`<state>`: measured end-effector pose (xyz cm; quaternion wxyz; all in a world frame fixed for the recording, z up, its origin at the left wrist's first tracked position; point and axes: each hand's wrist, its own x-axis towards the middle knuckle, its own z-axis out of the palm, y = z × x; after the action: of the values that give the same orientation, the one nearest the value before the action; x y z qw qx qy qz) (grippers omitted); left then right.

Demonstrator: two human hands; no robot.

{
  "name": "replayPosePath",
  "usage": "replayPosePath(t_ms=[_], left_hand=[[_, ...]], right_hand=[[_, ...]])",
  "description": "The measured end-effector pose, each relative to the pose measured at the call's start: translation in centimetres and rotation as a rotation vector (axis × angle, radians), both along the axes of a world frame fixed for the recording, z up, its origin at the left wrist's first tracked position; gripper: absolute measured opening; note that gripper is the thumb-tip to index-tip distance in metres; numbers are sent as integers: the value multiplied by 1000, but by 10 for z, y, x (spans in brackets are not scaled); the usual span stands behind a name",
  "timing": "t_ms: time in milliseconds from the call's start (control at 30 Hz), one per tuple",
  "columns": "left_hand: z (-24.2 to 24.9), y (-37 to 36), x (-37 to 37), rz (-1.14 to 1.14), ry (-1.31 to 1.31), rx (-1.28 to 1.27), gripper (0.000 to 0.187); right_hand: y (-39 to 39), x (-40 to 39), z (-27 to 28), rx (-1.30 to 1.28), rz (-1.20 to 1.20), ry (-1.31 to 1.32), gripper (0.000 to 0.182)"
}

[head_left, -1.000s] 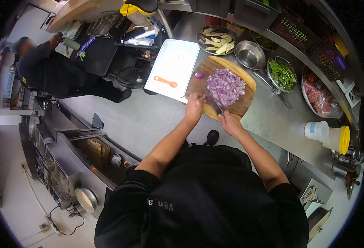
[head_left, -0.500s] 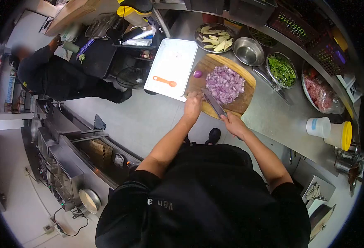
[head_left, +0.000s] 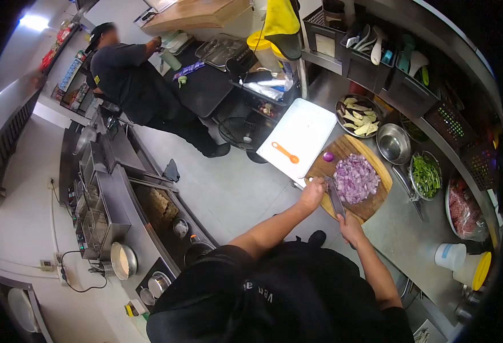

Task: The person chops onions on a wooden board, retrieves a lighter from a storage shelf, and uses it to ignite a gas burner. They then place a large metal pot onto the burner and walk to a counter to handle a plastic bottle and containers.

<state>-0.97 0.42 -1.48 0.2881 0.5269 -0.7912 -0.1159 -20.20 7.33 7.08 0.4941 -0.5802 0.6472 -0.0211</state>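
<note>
I have the steel tabletop point(head_left: 400, 234) running beneath both sets of fingers and away to their right. On it, the wooden board point(head_left: 343, 148) sits under the left fingers and stretches past them, away from the body. The white tray point(head_left: 311, 128) lies ahead of the left fingers and to their left, just beside the board. The chopped onion point(head_left: 356, 178) is heaped to the right of the left fingers and straight ahead of the right ones.

The relation I judge to matter most is the knife point(head_left: 336, 200) against the left fingers. Its long axis runs forward and leftward out of the right fingers, so the blade lies between the left fingers and the heap, close beside the left knuckles. An uncut purple onion piece point(head_left: 328, 156) rests just beyond the left fingers, nearer to them than to the right.

I read the right hand point(head_left: 350, 228) as clamped round the knife's handle, with its forearm angled in from the right. The left hand point(head_left: 314, 191) is bent over the board's near-left edge, fingers curled and bunched; I cannot tell whether they pinch anything.
</note>
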Motion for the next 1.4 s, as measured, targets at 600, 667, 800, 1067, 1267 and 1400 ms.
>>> replayPosePath(t_ms=[600,667,800,1067,1267,1400], left_hand=[[52,-69,5,75,183,-9,21],[53,-82,10,63,87,34,27],[38,-97,12,-94,14,-42,32],[28,-83,22,-145,-109,175,31],[23,-53,30,-157,-64,183,26],[18,-25,28,-249,58,143,29]], right_hand=[[17,-25,13,-396,101,224,33],[17,-13,-8,-425,130,209,33],[-1,-8,-21,-353,120,285,34],[-25,-16,-20,-395,74,374,35],[-29,-11,-4,-422,26,342,36],[-27,-6,35,-533,-108,297,36]])
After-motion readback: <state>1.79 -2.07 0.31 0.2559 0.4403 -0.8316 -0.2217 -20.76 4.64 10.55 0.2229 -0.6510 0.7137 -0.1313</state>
